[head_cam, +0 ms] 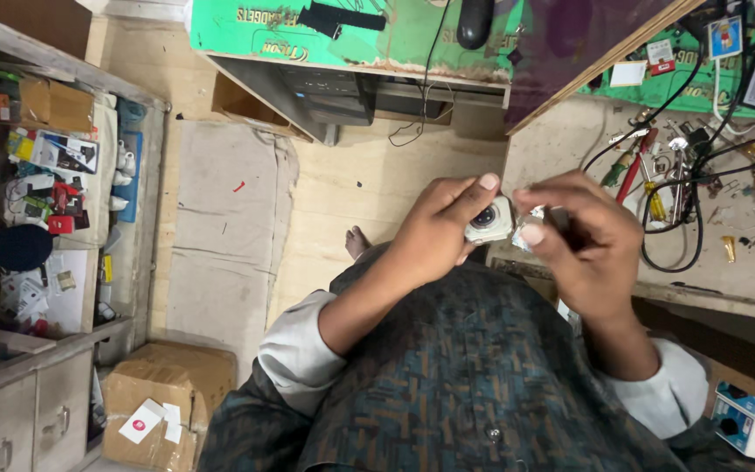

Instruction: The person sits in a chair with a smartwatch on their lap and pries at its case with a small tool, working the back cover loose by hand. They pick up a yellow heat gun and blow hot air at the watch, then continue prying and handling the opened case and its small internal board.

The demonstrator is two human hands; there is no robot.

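My left hand (437,232) pinches a small white square device with a dark round lens or sensor (488,219) between thumb and forefinger, held up in front of my chest. My right hand (583,240) is closed just to its right, fingers gripping a small shiny piece (530,218) and what looks like a thin dark tool against the device's edge. The tool's tip is hidden by my fingers. Both hands hover above my lap, over the near edge of the workbench (561,149).
The workbench at right carries screwdrivers (635,170), black cables (696,188) and small parts. A green mat (369,31) lies on the desk above. Cluttered shelves (45,175) stand at left, cardboard boxes (163,402) at lower left. A bare foot (356,242) rests on the floor.
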